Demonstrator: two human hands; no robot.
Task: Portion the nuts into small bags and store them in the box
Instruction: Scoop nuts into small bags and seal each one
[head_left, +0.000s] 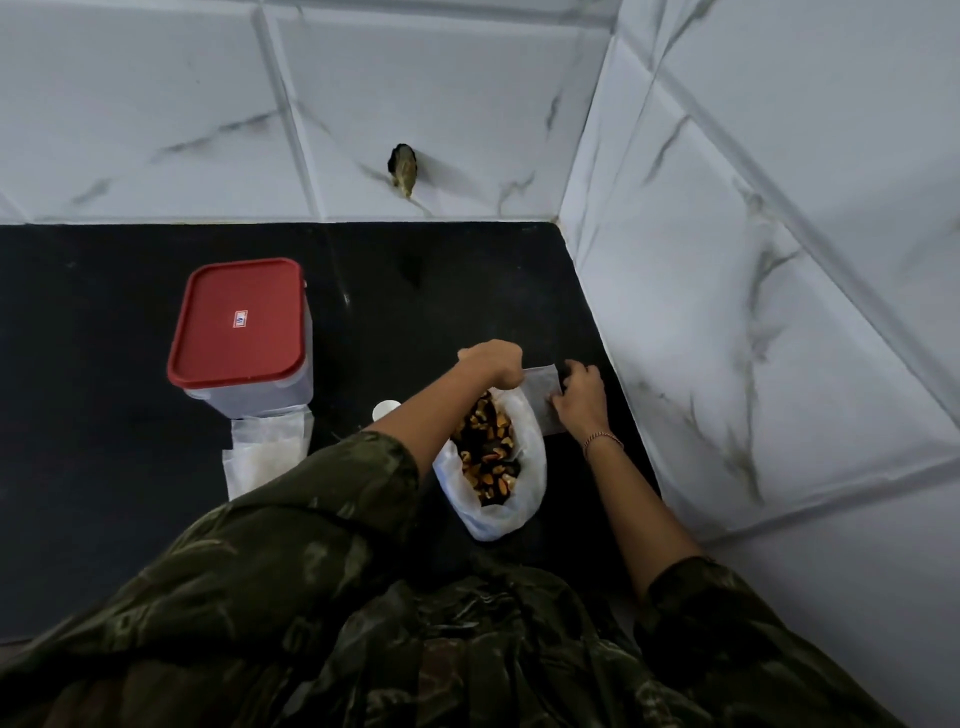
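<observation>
Your counter looks black, smooth and faintly glossy. At ten o'clock from the nut bag, which is thin crinkled white plastic, the box is clear plastic under a smooth red plastic lid. At its one o'clock, the small bag is frosted film. Your sleeves are matt camouflage cloth.

Both forearms extend away from the body, converging. Left hand, fingers curled, grips the left edge of the small bag; right hand, bracelet at its wrist, pinches the right edge.
</observation>
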